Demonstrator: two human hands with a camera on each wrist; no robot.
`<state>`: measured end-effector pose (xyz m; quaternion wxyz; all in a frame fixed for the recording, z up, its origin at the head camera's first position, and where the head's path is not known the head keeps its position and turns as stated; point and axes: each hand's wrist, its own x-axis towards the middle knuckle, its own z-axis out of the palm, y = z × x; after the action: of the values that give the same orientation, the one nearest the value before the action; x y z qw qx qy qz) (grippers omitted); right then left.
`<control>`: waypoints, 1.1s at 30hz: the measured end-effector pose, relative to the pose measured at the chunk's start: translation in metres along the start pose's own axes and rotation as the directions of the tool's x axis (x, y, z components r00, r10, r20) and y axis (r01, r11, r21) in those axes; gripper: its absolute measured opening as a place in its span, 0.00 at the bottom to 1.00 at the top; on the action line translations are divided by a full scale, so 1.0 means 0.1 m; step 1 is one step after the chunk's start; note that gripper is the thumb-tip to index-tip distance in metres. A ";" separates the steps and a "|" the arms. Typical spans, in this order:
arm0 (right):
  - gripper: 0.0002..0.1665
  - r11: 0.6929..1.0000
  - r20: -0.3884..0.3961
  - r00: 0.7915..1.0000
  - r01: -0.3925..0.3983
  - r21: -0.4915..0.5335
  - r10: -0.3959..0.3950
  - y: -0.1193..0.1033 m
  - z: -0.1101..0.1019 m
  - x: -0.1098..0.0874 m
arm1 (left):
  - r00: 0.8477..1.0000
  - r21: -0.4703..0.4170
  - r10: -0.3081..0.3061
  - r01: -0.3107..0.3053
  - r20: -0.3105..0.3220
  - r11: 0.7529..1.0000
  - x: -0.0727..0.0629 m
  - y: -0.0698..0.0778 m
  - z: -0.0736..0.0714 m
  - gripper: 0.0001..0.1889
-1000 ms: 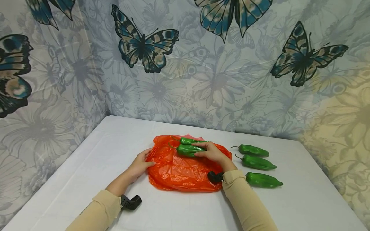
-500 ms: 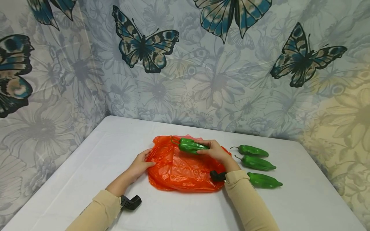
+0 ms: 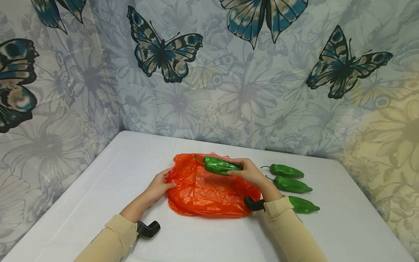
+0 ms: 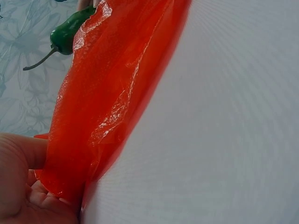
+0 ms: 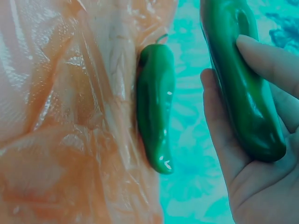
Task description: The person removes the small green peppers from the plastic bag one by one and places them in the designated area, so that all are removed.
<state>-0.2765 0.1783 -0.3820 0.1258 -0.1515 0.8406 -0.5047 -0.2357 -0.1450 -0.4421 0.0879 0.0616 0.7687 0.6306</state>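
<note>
An orange-red plastic bag lies on the white table. My left hand pinches its left edge, thumb on top and fingers beneath. Above the bag's far part, my right hand holds a green pepper between thumb and fingers, its stem pointing left. The right wrist view shows the blunt end of this held pepper near the palm. There, a second green pepper lies along the bag's edge. In the head view the held pepper mostly hides that second one.
To the right of the bag, three more green peppers lie in a column: a far one, a middle one and a near one partly behind the right sleeve. A butterfly-patterned cloth stands behind the table.
My right hand has lifted the nearer pepper off the bag and drawn it slightly away and to the right, covering the other pepper from the head view. My left hand has kept its place.
</note>
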 end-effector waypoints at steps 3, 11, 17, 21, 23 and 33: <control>0.30 1.000 0.012 1.000 0.027 -0.014 -0.027 -0.03 -0.02 -0.07 | 1.000 0.002 -0.002 0.002 -0.004 1.000 0.00 0.00 0.00 0.34; 0.30 0.999 0.038 0.999 0.026 -0.039 -0.025 -0.10 -0.06 -0.24 | 1.000 0.010 -0.005 0.006 -0.004 1.000 0.00 0.00 0.00 0.34; 0.30 0.994 0.045 0.998 0.039 -0.101 -0.035 -0.12 -0.12 -0.41 | 1.000 0.009 -0.004 0.004 -0.005 1.000 0.00 0.00 0.00 0.34; 0.31 0.990 0.042 0.999 0.022 -0.137 -0.017 -0.13 -0.17 -0.54 | 1.000 0.012 -0.005 0.005 -0.003 1.000 0.00 -0.01 0.00 0.34; 0.32 0.987 0.044 0.999 0.030 -0.161 -0.023 -0.14 -0.18 -0.60 | 1.000 0.013 -0.005 0.005 -0.005 1.000 0.00 -0.01 0.00 0.34; 0.32 0.980 0.042 0.998 0.063 -0.191 -0.056 -0.16 -0.26 -0.89 | 1.000 0.005 -0.016 0.016 -0.006 1.000 0.01 -0.01 0.00 0.34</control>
<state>-0.2014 0.2265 -0.3506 0.1109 -0.1972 0.8780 -0.4218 -0.2367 -0.1451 -0.4428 0.0907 0.0536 0.7711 0.6280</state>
